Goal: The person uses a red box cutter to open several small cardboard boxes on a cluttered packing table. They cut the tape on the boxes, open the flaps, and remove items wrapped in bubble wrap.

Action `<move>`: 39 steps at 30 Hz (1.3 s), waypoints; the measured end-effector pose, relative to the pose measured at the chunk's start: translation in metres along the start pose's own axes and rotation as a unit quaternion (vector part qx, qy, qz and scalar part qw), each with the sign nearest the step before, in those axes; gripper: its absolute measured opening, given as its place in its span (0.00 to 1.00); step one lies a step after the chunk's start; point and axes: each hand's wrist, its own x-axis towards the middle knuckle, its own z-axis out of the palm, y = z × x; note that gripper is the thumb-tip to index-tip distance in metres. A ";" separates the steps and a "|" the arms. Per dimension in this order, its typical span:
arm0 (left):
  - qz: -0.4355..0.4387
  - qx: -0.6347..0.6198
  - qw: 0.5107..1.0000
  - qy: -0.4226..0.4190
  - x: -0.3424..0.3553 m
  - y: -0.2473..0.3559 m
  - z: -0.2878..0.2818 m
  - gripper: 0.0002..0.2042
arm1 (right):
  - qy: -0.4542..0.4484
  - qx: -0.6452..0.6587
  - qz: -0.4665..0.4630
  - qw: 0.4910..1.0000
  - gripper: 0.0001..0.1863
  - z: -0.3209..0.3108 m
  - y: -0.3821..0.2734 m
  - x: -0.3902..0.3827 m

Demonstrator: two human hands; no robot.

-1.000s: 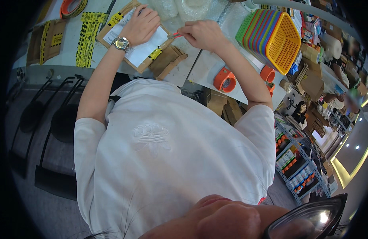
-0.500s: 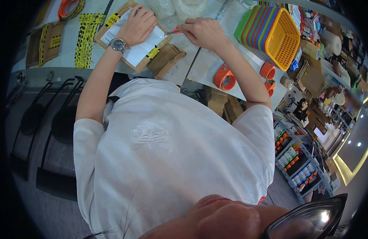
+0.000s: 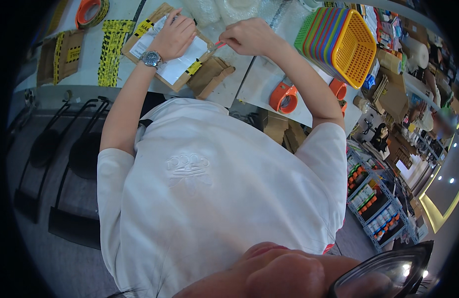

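My left hand (image 3: 176, 37) lies with its fingers outstretched on a flat cardboard parcel (image 3: 128, 48). White paper (image 3: 176, 70) covers most of the parcel's face, and yellow-and-black tape (image 3: 194, 67) crosses its edges. To the right, my right hand (image 3: 248, 37) has its fingers closed on a slim red-and-silver tool (image 3: 219, 45). The tool's tip points at the parcel's right edge; whether it touches is too small to tell, as is its exact kind. A folded brown cardboard piece (image 3: 212, 77) lies against the parcel's near right side.
Yellow-and-black tape strips (image 3: 113, 52), a tape roll (image 3: 91, 14) and taped cardboard (image 3: 66, 58) lie left. Bubble wrap (image 3: 238, 10) is beyond my hands. Stacked coloured baskets (image 3: 356, 47) and orange tape dispensers (image 3: 284, 98) stand right. Black chairs (image 3: 83, 154) are at the lower left.
The whole view has shifted slightly. My right hand has moved a little up and away, and the red-and-silver tool now slants more steeply. The left hand stays on the parcel.
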 end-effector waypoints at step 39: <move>0.062 -0.239 0.951 -0.189 0.041 -0.007 -0.013 0.08 | 0.275 0.078 0.425 0.859 0.10 0.073 -0.117 -0.031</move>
